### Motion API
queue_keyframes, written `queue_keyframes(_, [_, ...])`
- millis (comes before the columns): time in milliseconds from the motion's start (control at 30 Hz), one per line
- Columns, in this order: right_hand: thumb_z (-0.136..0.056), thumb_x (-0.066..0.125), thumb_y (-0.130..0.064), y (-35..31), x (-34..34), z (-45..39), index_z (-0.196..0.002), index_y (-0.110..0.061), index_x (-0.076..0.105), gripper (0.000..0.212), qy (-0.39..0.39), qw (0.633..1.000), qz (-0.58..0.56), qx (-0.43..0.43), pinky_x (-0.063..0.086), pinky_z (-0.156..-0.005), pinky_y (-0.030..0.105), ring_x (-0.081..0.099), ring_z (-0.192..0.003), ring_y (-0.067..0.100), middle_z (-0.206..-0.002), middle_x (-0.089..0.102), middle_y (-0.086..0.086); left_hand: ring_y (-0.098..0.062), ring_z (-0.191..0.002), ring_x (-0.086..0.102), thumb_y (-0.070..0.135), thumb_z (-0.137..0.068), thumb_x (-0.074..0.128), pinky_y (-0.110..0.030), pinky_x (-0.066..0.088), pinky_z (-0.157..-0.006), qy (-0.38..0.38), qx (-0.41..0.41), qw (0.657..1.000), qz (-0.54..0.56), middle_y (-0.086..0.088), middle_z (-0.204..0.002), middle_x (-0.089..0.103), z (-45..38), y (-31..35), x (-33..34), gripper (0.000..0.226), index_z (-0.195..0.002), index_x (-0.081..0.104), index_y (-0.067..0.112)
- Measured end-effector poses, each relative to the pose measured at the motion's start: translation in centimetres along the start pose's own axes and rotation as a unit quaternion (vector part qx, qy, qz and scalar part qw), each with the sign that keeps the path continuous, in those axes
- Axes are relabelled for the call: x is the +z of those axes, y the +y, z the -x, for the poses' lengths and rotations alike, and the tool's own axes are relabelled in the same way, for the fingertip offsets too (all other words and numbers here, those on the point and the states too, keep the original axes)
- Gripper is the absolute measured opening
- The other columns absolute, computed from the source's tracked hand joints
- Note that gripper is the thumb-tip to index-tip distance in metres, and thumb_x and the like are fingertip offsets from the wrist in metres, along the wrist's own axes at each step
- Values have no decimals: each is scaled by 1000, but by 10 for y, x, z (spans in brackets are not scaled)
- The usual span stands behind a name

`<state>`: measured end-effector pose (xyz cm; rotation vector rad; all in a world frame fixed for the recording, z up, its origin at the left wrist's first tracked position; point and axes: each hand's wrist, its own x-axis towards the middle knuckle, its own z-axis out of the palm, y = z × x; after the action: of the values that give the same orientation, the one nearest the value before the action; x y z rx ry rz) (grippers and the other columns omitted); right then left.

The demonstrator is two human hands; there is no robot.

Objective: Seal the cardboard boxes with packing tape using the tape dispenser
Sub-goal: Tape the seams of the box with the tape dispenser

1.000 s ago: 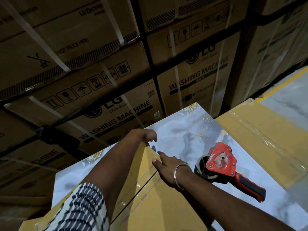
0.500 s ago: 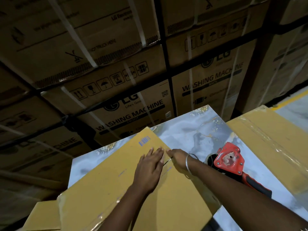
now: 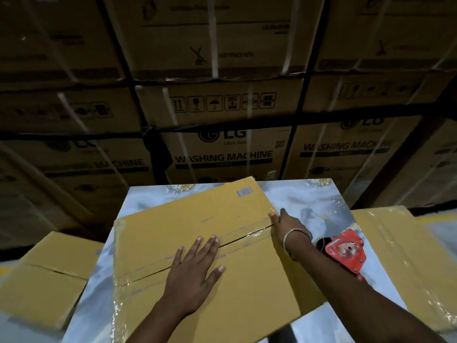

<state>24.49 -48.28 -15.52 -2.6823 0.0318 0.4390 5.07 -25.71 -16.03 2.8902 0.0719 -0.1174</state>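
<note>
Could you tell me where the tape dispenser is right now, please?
In the head view the red tape dispenser lies on the marbled table, right of the cardboard box, just beyond the right forearm; neither hand holds it.

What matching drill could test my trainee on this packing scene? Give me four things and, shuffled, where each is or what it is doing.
Things:
1. left hand
2. right hand
3. tape dispenser
4. untaped box

Places or states:
A. lies on the marbled table, behind the right forearm
B. sits at the lower left, seam uncovered
C. lies flat on the middle box, fingers across the taped seam
D. touches the right end of that box's seam

Pairs: 1-C, 2-D, 3-A, 4-B
</note>
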Motion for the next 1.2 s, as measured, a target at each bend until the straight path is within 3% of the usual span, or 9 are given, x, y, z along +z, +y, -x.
queue_keyframes(133, [-107,33,-47,1,11,13,-158,-11,21,63,6,997,0,-78,43,-107,45,39,-144,30,-165,28,7,-1,-148,-21,70,-98,7,-37,-17,-116,8,-5,1000,12,36,-155,-19,4,-2,3,61,-152,-12,51])
queue_keyframes(267, [-107,35,-49,6,17,23,-162,-14,6,71,-10,993,9,-113,28,-120,44,13,-156,21,-170,6,1,-2,-147,-23,69,-98,7,-38,-18,-116,1,3,1000,21,34,-155,-20,2,-5,4,61,-153,-12,50])
queue_keyframes(500, [-107,42,-43,3,11,12,-162,-12,7,72,-24,991,-40,-126,21,-123,40,13,-156,23,-170,8,3,-1,-148,-20,69,-97,7,-40,-15,-119,-15,11,999,39,33,-158,-14,-14,-12,2,61,-153,-10,51])
queue_keyframes(667, [-108,29,-47,-5,11,5,-162,-17,4,67,1,994,24,-109,24,-122,48,4,-157,18,-171,2,-4,0,-148,-17,63,-103,19,-40,-11,-120,-16,10,999,49,32,-158,-7,-25,-12,-3,58,-155,-2,49])
queue_keyframes(833, [-108,20,-44,-8,8,8,-162,-24,6,59,19,985,101,-139,19,-121,54,1,-157,18,-171,-6,-4,-1,-149,-11,63,-102,12,-41,-3,-122,18,-46,998,32,30,-159,0,4,-16,-1,59,-157,5,44])
queue_keyframes(933, [-108,28,-28,-8,12,14,-159,-22,24,51,56,966,137,-214,16,-122,44,16,-155,21,-171,7,1,-2,-151,-2,66,-99,8,-40,1,-120,44,-126,991,27,30,-159,4,27,-21,5,62,-157,10,43])
queue_keyframes(1000, [-107,35,-25,-7,14,19,-153,-18,40,47,56,961,122,-242,31,-116,39,38,-145,28,-167,25,3,-6,-152,12,65,-98,12,-44,10,-119,67,-173,982,20,29,-159,12,38,-22,6,62,-156,18,44])
queue_keyframes(1067, [-107,38,-24,-7,15,21,-147,-15,50,43,48,962,101,-249,39,-109,37,45,-140,31,-163,35,4,-8,-151,19,64,-98,13,-49,15,-118,69,-207,976,17,28,-158,17,45,-19,6,62,-156,21,45])
queue_keyframes(1200, [-108,23,-40,-8,15,26,-158,-2,21,63,-13,938,193,-287,10,-124,35,12,-156,28,-168,11,16,-2,-149,-7,75,-88,-8,-49,3,-121,71,-246,966,36,32,-158,-2,41,-8,7,73,-155,5,50])
